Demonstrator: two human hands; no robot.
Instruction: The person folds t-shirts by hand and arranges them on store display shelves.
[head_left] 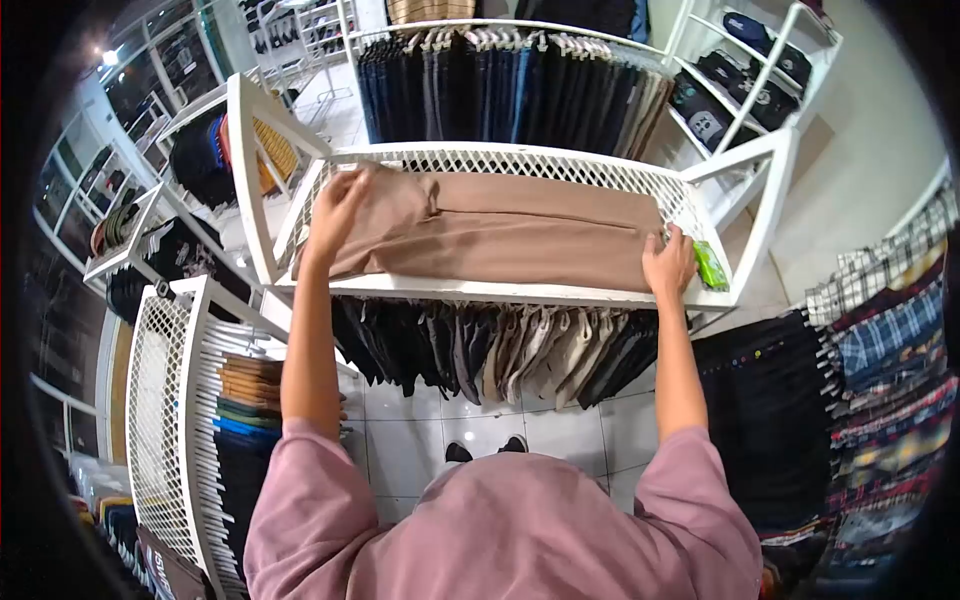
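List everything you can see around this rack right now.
trousers: one pair, tan, laid flat on the rack top
rack: one, white mesh, centre
small thing: one, bright green, rack's right end
hanging trousers: one row, dark and beige, under the rack top
far trousers: one row, mostly dark blue, behind the rack
caps: several, dark, shelves upper right
checked shirts: one row, mixed colours, right edge
folded clothes: one stack, brown, green, blue, left shelves
shoes: two, black, on the floor
left hand: one, pink sleeve, on the trousers' left end
right hand: one, pink sleeve, on the trousers' right end
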